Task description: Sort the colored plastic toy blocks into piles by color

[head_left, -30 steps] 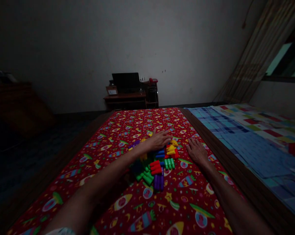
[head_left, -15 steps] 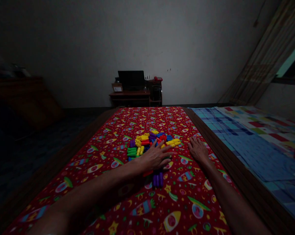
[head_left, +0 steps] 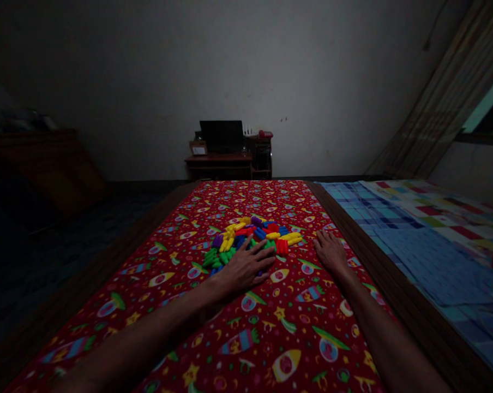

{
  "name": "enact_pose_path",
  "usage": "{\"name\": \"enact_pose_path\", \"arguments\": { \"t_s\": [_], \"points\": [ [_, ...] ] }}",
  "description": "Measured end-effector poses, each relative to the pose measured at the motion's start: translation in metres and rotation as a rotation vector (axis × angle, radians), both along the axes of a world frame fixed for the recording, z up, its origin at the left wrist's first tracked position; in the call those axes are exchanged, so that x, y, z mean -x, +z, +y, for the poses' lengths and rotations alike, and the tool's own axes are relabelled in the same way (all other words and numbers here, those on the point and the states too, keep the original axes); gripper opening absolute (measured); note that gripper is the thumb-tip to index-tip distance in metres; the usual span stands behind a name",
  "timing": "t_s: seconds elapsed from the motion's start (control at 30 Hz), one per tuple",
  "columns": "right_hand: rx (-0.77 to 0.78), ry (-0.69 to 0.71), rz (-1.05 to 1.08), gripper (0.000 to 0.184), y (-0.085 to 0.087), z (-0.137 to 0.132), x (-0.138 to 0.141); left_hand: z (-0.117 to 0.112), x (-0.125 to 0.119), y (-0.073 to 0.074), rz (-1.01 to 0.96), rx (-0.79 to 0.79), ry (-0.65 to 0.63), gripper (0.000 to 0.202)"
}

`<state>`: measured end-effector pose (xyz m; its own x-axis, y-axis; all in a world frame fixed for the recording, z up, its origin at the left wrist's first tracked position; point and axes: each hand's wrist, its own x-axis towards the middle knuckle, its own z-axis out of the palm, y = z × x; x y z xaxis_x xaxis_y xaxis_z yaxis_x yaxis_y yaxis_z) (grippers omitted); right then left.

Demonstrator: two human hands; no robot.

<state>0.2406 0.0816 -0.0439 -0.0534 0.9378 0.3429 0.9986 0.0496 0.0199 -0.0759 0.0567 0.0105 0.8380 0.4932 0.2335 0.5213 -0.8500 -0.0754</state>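
Blocks (head_left: 260, 233) in red, yellow, green, blue and purple lie in a loose heap on a red printed cloth (head_left: 285, 314), straight ahead of the person and spread wider from side to side than from near to far. The left hand (head_left: 248, 265) is the nearer of the two hands, palm down over the near edge of the heap, its fingers spread and reaching away and to the right; purple shows beneath the fingertips, though whether the palm rests on a block cannot be told. Just past those fingertips sits a red block (head_left: 281, 248), and beyond it a yellow block (head_left: 291, 239) lies with its long axis running roughly left to right, one end toward the right hand (head_left: 331, 251). That hand lies flat on the cloth to the right of the heap, fingers slightly parted, holding nothing that can be seen, with a strip of bare cloth between it and the yellow block. Farther right, past a brown border (head_left: 344, 225), is a bed with a blue checked sheet (head_left: 410, 256). Against the far wall, in dim light, a dark monitor (head_left: 222, 136) stands on a small desk (head_left: 220, 158).
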Motion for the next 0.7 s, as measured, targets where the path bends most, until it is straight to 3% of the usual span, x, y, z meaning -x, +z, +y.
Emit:
{"name": "enact_pose_path", "arguments": {
  "t_s": [0.07, 0.13, 0.23, 0.37, 0.43, 0.53, 0.7],
  "points": [
    [-0.022, -0.056, 0.096, 0.047, 0.001, -0.001, 0.004, 0.003, 0.008, 0.004, -0.021, 0.011, 0.032, 0.047],
    [-0.062, -0.027, 0.216, 0.049, 0.001, 0.000, 0.010, 0.007, 0.021, 0.007, -0.059, 0.021, 0.081, 0.052],
    [-0.124, 0.140, 0.395, 0.055, -0.002, 0.003, 0.029, 0.020, 0.048, 0.007, -0.174, 0.049, 0.268, 0.052],
    [-0.023, 0.362, 0.445, 0.055, -0.005, -0.003, 0.071, 0.040, 0.084, -0.013, -0.420, 0.215, 0.568, 0.054],
    [0.006, 0.432, 0.431, 0.056, -0.004, -0.012, 0.092, 0.046, 0.095, -0.026, -0.536, 0.329, 0.586, 0.058],
    [0.014, 0.550, 0.454, 0.051, 0.005, -0.026, 0.110, 0.049, 0.101, -0.038, -0.656, 0.442, 0.516, 0.061],
    [0.079, 0.592, 0.635, 0.040, 0.026, -0.022, 0.114, 0.055, 0.098, -0.041, -0.715, 0.443, 0.467, 0.066]
  ]
}}
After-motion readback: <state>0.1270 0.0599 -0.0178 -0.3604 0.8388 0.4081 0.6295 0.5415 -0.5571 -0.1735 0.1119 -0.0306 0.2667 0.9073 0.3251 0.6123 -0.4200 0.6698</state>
